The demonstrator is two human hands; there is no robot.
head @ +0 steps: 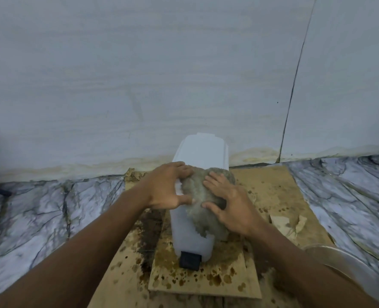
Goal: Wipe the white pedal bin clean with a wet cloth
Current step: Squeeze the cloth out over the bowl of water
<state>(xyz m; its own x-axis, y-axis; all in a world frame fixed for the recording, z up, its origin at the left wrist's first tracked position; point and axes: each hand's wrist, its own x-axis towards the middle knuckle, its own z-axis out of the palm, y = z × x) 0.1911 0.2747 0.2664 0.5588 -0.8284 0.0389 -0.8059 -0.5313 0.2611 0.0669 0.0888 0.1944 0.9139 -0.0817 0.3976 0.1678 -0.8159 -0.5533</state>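
Note:
The white pedal bin [200, 152] stands on wet cardboard against the wall, its black pedal [189, 260] facing me. A grey, shaggy wet cloth [200, 196] lies over the bin's front top edge and hangs down its right front side. My left hand [168, 187] grips the bin's left top corner, thumb at the front and fingers over the lid, touching the cloth's edge. My right hand [227, 202] lies flat on the cloth with fingers spread, pressing it against the bin.
Stained, torn brown cardboard [273, 192] covers the marbled floor [39, 210] under and around the bin. A pale wall [139, 85] rises right behind it. A clear rounded container rim [339, 256] shows at the lower right beside my forearm.

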